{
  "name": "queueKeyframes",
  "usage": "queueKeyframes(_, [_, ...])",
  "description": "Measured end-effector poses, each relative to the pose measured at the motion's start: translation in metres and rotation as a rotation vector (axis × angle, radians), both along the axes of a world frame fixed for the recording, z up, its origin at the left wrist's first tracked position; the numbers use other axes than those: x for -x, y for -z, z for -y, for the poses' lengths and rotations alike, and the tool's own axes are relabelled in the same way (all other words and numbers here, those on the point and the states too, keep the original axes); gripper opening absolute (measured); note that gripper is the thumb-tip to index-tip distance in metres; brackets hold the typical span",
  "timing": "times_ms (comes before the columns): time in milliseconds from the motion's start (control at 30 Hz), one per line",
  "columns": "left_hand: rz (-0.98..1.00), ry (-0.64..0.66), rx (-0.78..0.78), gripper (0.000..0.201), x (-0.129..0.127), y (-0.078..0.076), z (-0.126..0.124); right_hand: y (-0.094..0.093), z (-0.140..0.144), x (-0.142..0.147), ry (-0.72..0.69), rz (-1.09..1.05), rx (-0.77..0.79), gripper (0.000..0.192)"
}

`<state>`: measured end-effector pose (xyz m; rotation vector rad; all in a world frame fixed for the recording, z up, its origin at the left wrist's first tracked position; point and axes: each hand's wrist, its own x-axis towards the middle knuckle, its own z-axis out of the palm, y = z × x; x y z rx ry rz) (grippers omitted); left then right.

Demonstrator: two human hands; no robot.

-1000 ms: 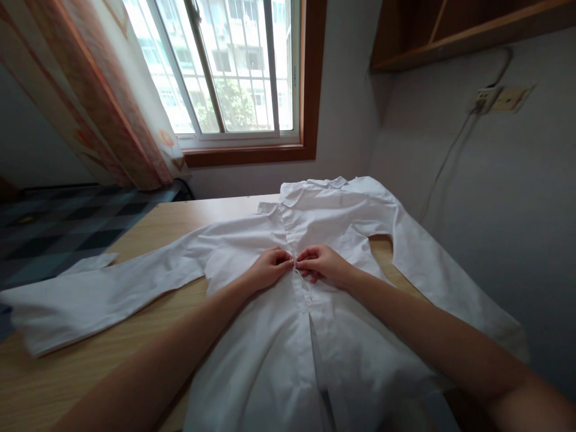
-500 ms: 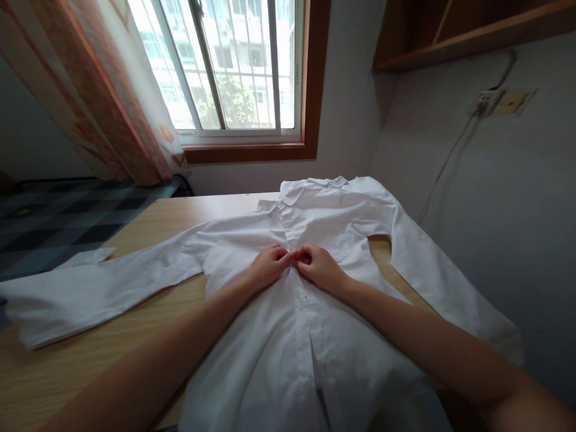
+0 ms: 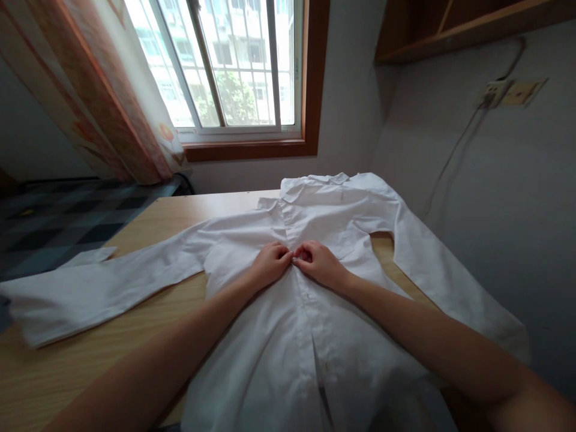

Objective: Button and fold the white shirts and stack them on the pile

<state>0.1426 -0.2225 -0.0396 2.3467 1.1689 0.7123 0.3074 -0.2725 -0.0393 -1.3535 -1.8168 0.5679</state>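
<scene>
A white long-sleeved shirt (image 3: pixel 252 336) lies front side up, its collar (image 3: pixel 315 183) toward the window and its sleeves spread to both sides. At the middle of the front placket, my left hand (image 3: pixel 273 262) pinches the fabric edge. My right hand (image 3: pixel 317 261) meets it there, thumb and fingers closed on the other side of the placket. The fingertips nearly touch and hide whatever small part, such as a button, lies between them. Below the hands the placket runs down, with a narrow gap (image 3: pixel 321 378) near the hem.
The shirt rests on a light wooden table (image 3: pixel 180 300). A checked dark cloth surface (image 3: pixel 67 222) lies at left, beneath a curtain (image 3: pixel 112 108). Behind are a barred window (image 3: pixel 234 78) and its brown frame. A shelf (image 3: pixel 472 36) and a socket with a cord (image 3: pixel 492 95) are on the right wall.
Both hands stay at the same spot on the placket, with only slight finger movement. The camera view has shifted a little; the shirt lies as before.
</scene>
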Motion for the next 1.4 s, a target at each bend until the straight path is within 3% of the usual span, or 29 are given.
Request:
queueKeyframes(233, [0.075, 0.013, 0.036, 0.03, 0.0028, 0.0003, -0.0026, -0.0009, 0.0014, -0.0079, -0.093, -0.162, 0.206, 0.012])
queueKeyframes(433, [0.116, 0.017, 0.059, 0.031, 0.0037, 0.0023, -0.0021, 0.0026, -0.0006, -0.0088, -0.118, -0.164, 0.207, 0.013])
queueKeyframes(633, [0.13, 0.015, 0.061, 0.03, 0.004, 0.0015, -0.0007, 0.0028, -0.0032, -0.0102, -0.152, -0.316, 0.339, 0.012])
queueKeyframes(1067, [0.169, -0.015, 0.017, 0.031, 0.0045, 0.0044, 0.0019, 0.0025, -0.0024, -0.0111, -0.197, -0.408, 0.396, 0.022])
queueKeyframes(1400, [0.171, -0.012, 0.027, 0.031, 0.0045, 0.0019, 0.0048, 0.0039, -0.002, -0.0092, -0.151, -0.357, 0.41, 0.01])
